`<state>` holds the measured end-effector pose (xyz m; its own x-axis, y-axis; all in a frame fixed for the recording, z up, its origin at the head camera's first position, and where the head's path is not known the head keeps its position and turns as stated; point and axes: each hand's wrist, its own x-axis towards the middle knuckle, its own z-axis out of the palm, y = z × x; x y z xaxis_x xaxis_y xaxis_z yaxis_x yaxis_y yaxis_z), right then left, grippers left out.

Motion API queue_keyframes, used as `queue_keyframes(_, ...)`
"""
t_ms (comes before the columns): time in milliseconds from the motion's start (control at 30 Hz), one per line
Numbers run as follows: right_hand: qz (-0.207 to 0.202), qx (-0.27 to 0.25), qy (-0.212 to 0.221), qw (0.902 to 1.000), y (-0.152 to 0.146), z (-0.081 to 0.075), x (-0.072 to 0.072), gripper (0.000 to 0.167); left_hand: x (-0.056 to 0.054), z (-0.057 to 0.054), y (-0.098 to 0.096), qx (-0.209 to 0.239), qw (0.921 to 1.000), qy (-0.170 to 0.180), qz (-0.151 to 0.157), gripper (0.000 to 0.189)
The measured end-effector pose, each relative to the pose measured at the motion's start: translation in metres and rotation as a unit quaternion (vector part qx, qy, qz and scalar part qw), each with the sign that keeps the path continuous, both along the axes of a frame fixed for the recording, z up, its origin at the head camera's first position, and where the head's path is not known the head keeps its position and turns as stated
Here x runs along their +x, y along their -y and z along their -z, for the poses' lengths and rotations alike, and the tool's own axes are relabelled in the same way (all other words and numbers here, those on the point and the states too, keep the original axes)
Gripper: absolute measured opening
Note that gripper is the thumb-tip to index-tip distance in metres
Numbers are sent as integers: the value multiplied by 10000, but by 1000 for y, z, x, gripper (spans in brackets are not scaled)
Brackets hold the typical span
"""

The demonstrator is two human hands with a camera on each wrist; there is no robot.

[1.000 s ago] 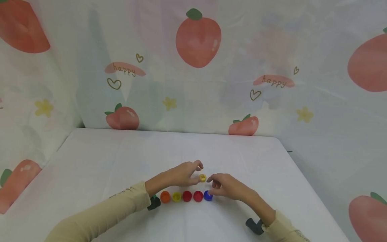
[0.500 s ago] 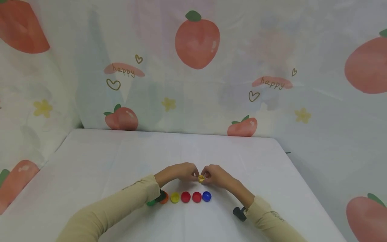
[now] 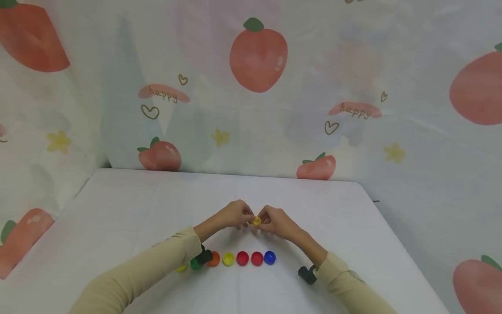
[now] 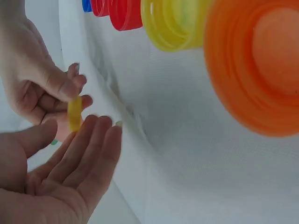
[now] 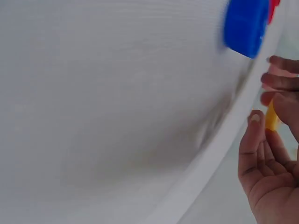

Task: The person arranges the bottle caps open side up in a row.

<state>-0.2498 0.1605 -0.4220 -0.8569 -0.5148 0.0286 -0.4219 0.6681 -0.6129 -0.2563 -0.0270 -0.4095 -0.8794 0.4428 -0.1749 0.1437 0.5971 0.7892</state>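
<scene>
A small yellow bottle cap (image 3: 256, 221) is held above the white table between both hands. My right hand (image 3: 279, 222) pinches it between thumb and fingers; in the left wrist view the cap (image 4: 74, 114) stands edge-on under the right thumb. My left hand (image 3: 234, 214) meets it from the other side. In that same view the left fingers (image 4: 96, 154) are nearly straight by the cap's lower edge, the thumb a little apart. Nearer the body lies a row of bottle caps: orange (image 3: 214, 259), yellow (image 3: 228, 259), two red (image 3: 242, 258), blue (image 3: 269, 257).
At the row's left end a green cap (image 3: 195, 264) and another yellow cap (image 3: 181, 268) are partly hidden by the left sleeve and its dark wrist camera (image 3: 204, 256). A second dark camera (image 3: 307, 275) hangs at the right wrist. A patterned curtain (image 3: 259, 109) stands behind the table.
The right hand has moved in from the right and taken hold of the yellow cap, earlier held by the left hand alone. Both hands have then shifted slightly farther from the body.
</scene>
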Motion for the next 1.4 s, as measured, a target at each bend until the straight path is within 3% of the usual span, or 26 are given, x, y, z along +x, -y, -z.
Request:
queue_keyframes(133,230,-602,89,9979,6,-9,-7,28,-2,-5,8,876,9939,-193,-648,23)
queue_keyframes(233,227,-1085,311,9933,9,-22,-14,31,-3,-11,14,1156,9886,-466,-851,26)
queue_keyframes(433,181,-1341,349,9902,10,-50,-18,23,2,-30,22,1379,9816,-1115,-705,16)
queue_keyframes(600,113,-1322,-313,9907,9,-66,-8,14,10,-43,24,1544,9766,-1376,-592,17)
queue_keyframes(900,-198,-1468,-1195,9817,3,-91,19,16,36,-70,22,1989,9566,-2090,-411,12)
queue_keyframes(1133,-473,-1005,-1269,9857,-16,-88,36,24,58,-60,11,1054,9387,-3282,41,18)
queue_keyframes(1200,-464,-791,-1239,9881,-22,-86,41,29,63,-58,8,907,9399,-3282,268,22)
queue_keyframes(1400,-458,-126,-831,9954,-40,-76,52,35,69,-46,-3,556,9548,-2739,1014,31)
